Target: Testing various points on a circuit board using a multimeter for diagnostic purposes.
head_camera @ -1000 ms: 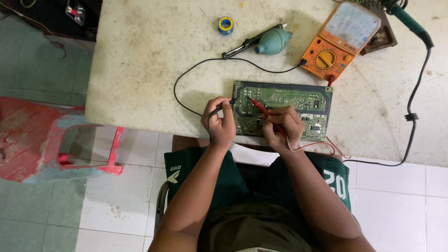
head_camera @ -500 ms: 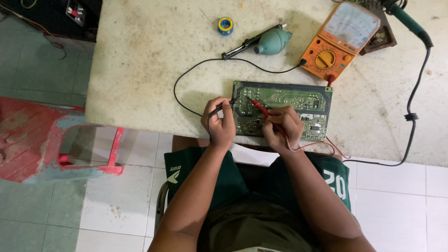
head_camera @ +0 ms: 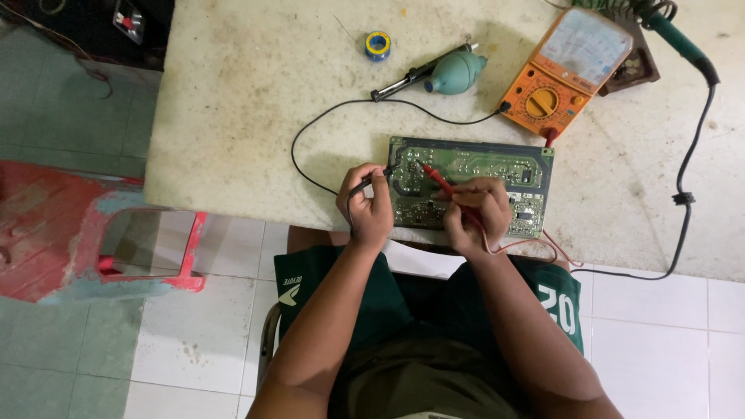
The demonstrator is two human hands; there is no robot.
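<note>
Head view, your left hand (head_camera: 366, 203): your fingers are curled tight around the black probe (head_camera: 371, 181), whose tip meets the left edge of the circuit board (head_camera: 497, 172).
Head view, your right hand (head_camera: 477, 212): your fingers are pinched around the red probe (head_camera: 439, 179), which slants up and to the left, its tip on the board's upper left part.
Circuit board: green, lying flat on the table (head_camera: 256, 93) at the near edge, just in front of your body, both hands resting over its near side.
Multimeter (head_camera: 565, 74): orange, with a pale dial face and a round selector knob, lying tilted just beyond the board's far right corner.
Leads: the black lead (head_camera: 310, 128) loops from the meter across the table and round to your left hand; the red lead (head_camera: 543, 247) trails off the table edge by your right wrist.
Beyond the board: a teal desoldering bulb (head_camera: 454, 74) with a dark nozzle, and a small spool of solder (head_camera: 378, 45) just left of it.
Far right: a soldering iron (head_camera: 683, 43) with a green handle at the top corner, its black cable (head_camera: 683, 194) running down the table's right side.
Floor, left: a red plastic stool (head_camera: 93, 233) on pale tiles, well apart from the table.
</note>
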